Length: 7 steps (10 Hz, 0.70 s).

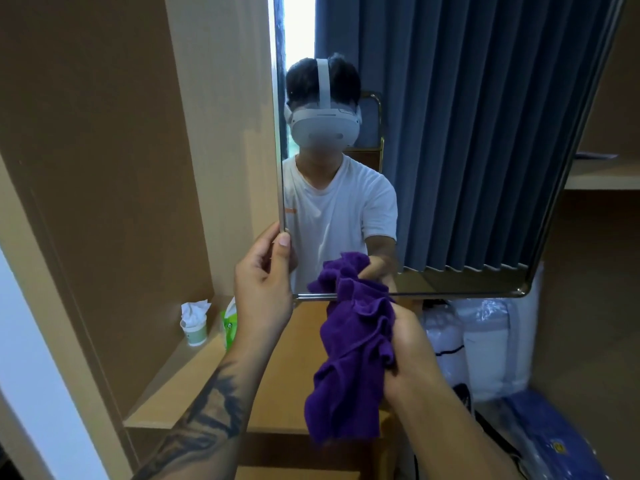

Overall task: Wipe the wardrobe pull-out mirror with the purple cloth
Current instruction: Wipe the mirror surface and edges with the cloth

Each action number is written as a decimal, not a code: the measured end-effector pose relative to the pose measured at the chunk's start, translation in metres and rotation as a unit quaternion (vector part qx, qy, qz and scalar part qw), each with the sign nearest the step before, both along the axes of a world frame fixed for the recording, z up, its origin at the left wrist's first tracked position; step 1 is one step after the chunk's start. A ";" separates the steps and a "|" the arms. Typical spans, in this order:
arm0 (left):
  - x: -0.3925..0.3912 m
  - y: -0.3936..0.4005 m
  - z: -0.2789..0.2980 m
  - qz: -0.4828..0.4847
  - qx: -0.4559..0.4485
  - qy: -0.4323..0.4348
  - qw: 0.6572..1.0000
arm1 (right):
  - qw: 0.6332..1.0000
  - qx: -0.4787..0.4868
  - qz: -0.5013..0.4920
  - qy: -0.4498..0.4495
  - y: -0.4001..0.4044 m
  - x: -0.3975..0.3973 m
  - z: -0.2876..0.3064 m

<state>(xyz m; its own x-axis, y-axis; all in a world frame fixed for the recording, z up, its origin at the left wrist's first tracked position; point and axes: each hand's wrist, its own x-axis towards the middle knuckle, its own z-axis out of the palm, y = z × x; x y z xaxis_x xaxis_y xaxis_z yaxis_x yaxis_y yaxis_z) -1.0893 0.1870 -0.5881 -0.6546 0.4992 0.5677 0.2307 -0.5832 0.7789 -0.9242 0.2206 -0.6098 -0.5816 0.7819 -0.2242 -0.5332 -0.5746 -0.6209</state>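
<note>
Right now I see the purple cloth bunched and heavily creased, a soft fleecy fabric hanging in folds from my right hand, whose fingers are curled round its upper part. Its top lies against the lower edge of the mirror, just over the bottom rail, and its tail droops below toward the wooden shelf. My left hand grips the mirror's left edge near the bottom corner, thumb on the glass face and fingers wrapped behind the frame.

Those fingers behind the frame are hidden from me, and the cloth covers most of my right hand's fingers. The mirror's top runs out of the picture. A paper cup stuffed with tissue and a green packet sit on the shelf, the packet partly behind my left wrist.

Left of the mirror stands the wardrobe panel, close to the frame. Wrapped white bundles stand below the right corner, near my right hand.
</note>
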 end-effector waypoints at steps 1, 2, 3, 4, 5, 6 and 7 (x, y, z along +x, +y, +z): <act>0.000 0.000 0.000 0.002 -0.001 0.004 1.000 | 0.999 0.018 -0.044 0.002 0.014 0.027 -0.001; 0.000 0.001 -0.001 0.032 -0.004 0.027 0.999 | 0.995 0.040 -0.093 0.014 0.024 0.053 0.003; 0.000 0.005 -0.003 0.051 -0.006 0.041 0.998 | 0.991 0.048 -0.120 0.021 0.024 0.065 0.006; -0.001 0.005 -0.004 0.029 -0.009 0.040 0.999 | 0.980 0.048 -0.191 -0.018 0.035 0.083 0.009; -0.003 0.005 -0.005 0.011 -0.009 0.030 0.999 | 0.961 0.084 -0.252 -0.080 0.039 0.100 0.008; -0.002 0.007 -0.006 -0.007 -0.002 0.019 1.000 | 0.968 0.049 -0.245 -0.028 0.061 0.109 -0.013; -0.002 0.009 -0.007 -0.028 0.003 0.013 1.000 | 0.971 0.088 -0.220 -0.034 0.048 0.093 -0.011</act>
<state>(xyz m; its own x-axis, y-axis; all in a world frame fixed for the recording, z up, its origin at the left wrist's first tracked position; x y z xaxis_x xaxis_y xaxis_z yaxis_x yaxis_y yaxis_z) -1.0911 0.1957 -0.5948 -0.6112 0.5305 0.5874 0.2174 -0.6011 0.7690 -0.8313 0.2690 -0.6211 -0.1718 0.9809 -0.0907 -0.6572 -0.1827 -0.7312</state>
